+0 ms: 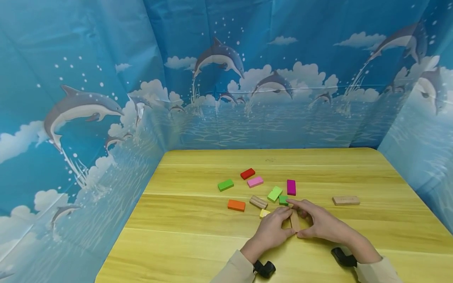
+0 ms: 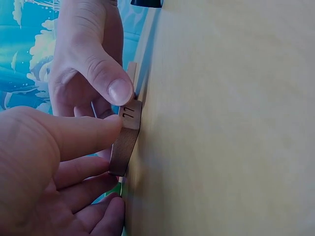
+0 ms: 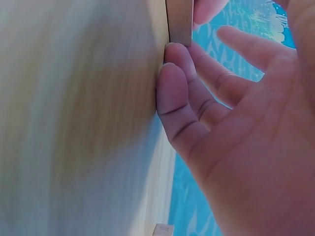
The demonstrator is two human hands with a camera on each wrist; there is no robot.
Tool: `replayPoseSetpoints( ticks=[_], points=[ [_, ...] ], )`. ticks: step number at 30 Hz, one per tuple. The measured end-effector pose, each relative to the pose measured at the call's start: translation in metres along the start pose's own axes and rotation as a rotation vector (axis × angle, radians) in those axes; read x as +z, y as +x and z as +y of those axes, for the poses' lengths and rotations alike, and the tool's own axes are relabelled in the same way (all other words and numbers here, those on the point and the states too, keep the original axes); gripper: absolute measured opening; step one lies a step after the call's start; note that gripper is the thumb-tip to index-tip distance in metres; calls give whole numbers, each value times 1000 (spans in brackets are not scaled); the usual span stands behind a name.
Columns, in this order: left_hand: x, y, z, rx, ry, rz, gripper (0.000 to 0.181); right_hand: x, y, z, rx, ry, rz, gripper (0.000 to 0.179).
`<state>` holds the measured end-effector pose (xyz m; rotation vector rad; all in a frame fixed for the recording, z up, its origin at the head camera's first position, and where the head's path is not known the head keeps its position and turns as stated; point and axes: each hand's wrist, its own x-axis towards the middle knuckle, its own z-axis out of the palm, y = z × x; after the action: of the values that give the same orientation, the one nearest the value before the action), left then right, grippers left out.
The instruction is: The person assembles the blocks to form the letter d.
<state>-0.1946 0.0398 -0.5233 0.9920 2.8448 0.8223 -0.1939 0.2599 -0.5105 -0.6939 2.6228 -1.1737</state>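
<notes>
On the table in the head view, a plain wooden block [image 1: 295, 221] lies lengthwise between two hands. The left hand [image 1: 270, 232] holds it from the left, thumb at the near end and fingers along its far part. From the right, the right hand [image 1: 323, 223] grips the same block, its thumb at the near end and its index finger reaching past the far end. Dark marks like "77" show on the end of the wooden block [image 2: 127, 132] in the left wrist view, beside both thumbs. Curled right fingers [image 3: 173, 86] rest along the tabletop in the right wrist view.
Just beyond the hands are a green block [image 1: 283, 200], a light green block [image 1: 275, 193], a yellow block [image 1: 264, 213] and a grooved wooden piece [image 1: 258, 202]. Orange [image 1: 236, 205], magenta [image 1: 291, 187] and other coloured blocks lie around. Another wooden block [image 1: 345, 201] is at the right.
</notes>
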Motion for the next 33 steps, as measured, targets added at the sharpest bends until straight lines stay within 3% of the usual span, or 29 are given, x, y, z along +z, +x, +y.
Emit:
replayPoseSetpoints(
  ticks=[15,33],
  points=[
    [-1,-2,2,-15,-25,10,57,-11,-6,1,20,46,29,86],
    [-3,-2,5,-38,-22,-21,56,-23,-6,5,15,-67,223,68]
  ],
)
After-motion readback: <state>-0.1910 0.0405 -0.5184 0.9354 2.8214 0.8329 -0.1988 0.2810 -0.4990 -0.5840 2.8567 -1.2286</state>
